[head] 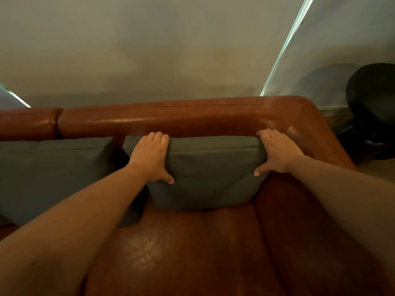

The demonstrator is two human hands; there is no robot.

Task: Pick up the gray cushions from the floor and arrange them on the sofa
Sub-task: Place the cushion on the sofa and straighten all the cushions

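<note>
A gray cushion [210, 174] stands upright on the seat of the brown leather sofa [192, 118], leaning against the backrest near the right armrest. My left hand [150, 157] grips its top left edge, fingers over the top and thumb on the front. My right hand [277, 151] grips its top right corner the same way. A second gray cushion [53, 174] stands upright to the left, against the backrest, partly hidden by my left forearm.
The sofa's right armrest [316, 133] curves down beside the held cushion. A black round stool or chair [372, 110] stands on the floor to the right of the sofa. A plain wall rises behind the backrest. The brown seat [192, 242] lies in front.
</note>
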